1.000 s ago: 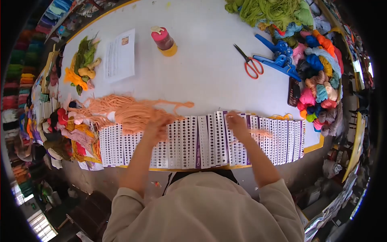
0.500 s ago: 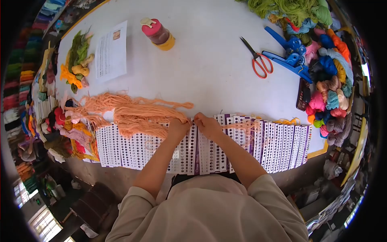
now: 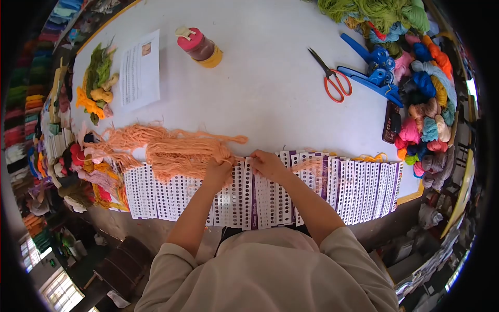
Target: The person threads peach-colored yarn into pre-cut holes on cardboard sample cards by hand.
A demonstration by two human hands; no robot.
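1. Smooth white table point(image 3: 270, 88) with yellow edging spreads beyond both hands, and colourful yarn stands around the room.
2. Left hand point(image 3: 219, 171) has its fingers closed on the right end of the peach yarn point(image 3: 179, 153). This bundle is soft, stringy and thick, and it lies mostly to the left of this grip, over the cards.
3. Right hand point(image 3: 268, 165) is near the left one but apart, its fingertips pressed together at the cards' upper edge; whether they pinch a strand, I cannot tell.
4. Under both grips, the long flat cards point(image 3: 364, 190) overlap in a row, with round holes. Loose peach strands point(image 3: 310, 165) lie just right of the right hand.
5. Far beyond the right hand, to the right, are red-handled scissors point(image 3: 335, 83), a blue tool point(image 3: 377, 75) and piled skeins point(image 3: 413, 117).
6. Purple strips carry pale lettering, and the printed sheet point(image 3: 140, 73), beyond the left hand, has lines; both are too small to read.
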